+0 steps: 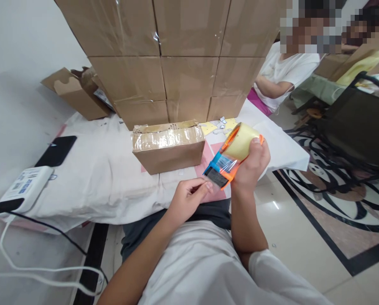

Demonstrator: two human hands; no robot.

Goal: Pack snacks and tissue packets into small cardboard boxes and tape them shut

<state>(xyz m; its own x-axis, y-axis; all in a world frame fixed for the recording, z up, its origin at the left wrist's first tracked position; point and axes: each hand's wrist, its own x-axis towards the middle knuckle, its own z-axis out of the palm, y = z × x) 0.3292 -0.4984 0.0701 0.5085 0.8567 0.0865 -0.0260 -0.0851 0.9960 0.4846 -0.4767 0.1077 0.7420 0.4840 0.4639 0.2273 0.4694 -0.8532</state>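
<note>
One head-worn view looks forward and down from close above.

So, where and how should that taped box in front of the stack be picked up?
Probably by its two narrow ends, one palm coming from the left and one from the right. The box is long and slim, and the stack rises close behind, leaving little finger room there. The right hand would first need to free itself of the tape dispenser.
</note>
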